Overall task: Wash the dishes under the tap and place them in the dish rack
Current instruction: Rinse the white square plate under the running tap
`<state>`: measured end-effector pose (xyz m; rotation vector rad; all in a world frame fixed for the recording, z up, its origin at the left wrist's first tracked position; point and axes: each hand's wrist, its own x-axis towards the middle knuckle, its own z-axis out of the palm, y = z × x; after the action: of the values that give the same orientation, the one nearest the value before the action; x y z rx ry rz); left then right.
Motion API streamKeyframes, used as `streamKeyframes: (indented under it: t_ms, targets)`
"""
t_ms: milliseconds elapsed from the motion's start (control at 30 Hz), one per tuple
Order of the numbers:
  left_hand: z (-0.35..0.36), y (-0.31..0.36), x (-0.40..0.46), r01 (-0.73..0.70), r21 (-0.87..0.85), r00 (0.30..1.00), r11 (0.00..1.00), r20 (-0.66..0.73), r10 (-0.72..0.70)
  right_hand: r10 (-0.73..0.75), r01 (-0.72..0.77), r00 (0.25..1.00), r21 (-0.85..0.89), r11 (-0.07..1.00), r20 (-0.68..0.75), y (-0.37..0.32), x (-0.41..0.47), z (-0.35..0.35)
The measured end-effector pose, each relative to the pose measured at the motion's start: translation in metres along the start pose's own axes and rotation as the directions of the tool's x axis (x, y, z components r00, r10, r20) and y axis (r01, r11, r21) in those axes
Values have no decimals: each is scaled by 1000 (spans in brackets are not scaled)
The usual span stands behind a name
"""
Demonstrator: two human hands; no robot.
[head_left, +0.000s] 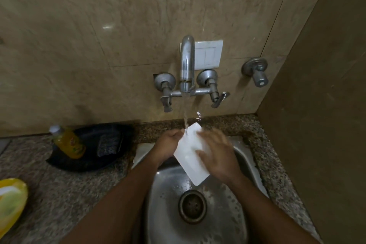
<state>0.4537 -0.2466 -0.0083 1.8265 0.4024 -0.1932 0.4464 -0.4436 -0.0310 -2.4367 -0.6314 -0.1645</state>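
Tap (pixel 186 65) close above plate (pixel 190 156).

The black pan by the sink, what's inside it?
The pan holds a yellow bottle and a dark scrub pad. What lies beneath them is hidden.

The dish (pixel 191 153) I hold is plain white, without any pattern. The tap (pixel 186 63) above it is shiny silver metal, and the switch plate (pixel 209 54) behind it is white. The sink (pixel 168 194) under my hands is dull steel grey, beaded with water drops, with a darker drain (pixel 192 206) ring. The counter (pixel 65 190) is speckled granite, brown and black flecks on grey. The wall tiles (pixel 99 25) are beige with faint marbled veining. To my left, a yellow bottle (pixel 68 141) with a white cap lies on a black pan (pixel 89 144), beside a dark grey scrub pad (pixel 109 142). A yellow plate (pixel 11 204) sits at the edge.
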Motion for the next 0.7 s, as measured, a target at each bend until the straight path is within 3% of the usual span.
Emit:
streamKeyframes:
  t_ms: [67, 167, 267, 467, 600, 700]
  targets:
    - [-1, 9, 3, -42, 87, 997, 995, 62, 37, 284, -278, 959, 268, 922, 17, 1, 4, 1]
    - [-4, 24, 3, -182, 152, 979, 971, 116, 166, 462, -510, 859, 450, 733, 220, 6, 4, 12]
    - [-6, 27, -10, -294, 68, 954, 953, 76, 289, 568, -553, 806, 560, 617, 170, 5, 3, 17]
    - [-12, -23, -22, -234, -51, 972, 971, 23, 235, 591, -518, 799, 626, 583, 111, -11, 2, 25]
    - [-6, -37, -25, -28, -304, 999, 952, 29, 38, 614, -529, 782, 635, 563, 107, -13, 5, 28]
    - [7, -33, -23, 115, -360, 992, 926, -2, -124, 625, -581, 762, 604, 546, 168, -13, 10, 28]
